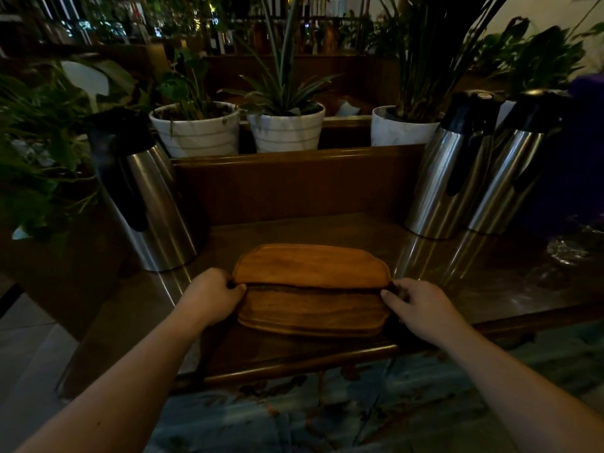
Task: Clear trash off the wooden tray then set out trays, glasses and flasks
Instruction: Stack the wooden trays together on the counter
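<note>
A stack of wooden trays lies on the dark counter (327, 230). The upper wooden tray (310, 264) is tilted up at its near edge, above the lower wooden tray (310, 313). My left hand (210, 295) grips the upper tray's left end, and my right hand (418, 305) grips its right end. One steel flask (147, 197) with a black top stands at the left. Two steel flasks (454, 171) (513, 171) stand at the right. Clear glasses (568, 250) are dimly visible at the far right.
A raised wooden ledge (294, 188) backs the counter, with white plant pots (196, 129) (286, 127) (402, 127) behind it. Leafy plants (39, 152) crowd the left side. The counter's front rim (294, 361) lies near me, above patterned flooring.
</note>
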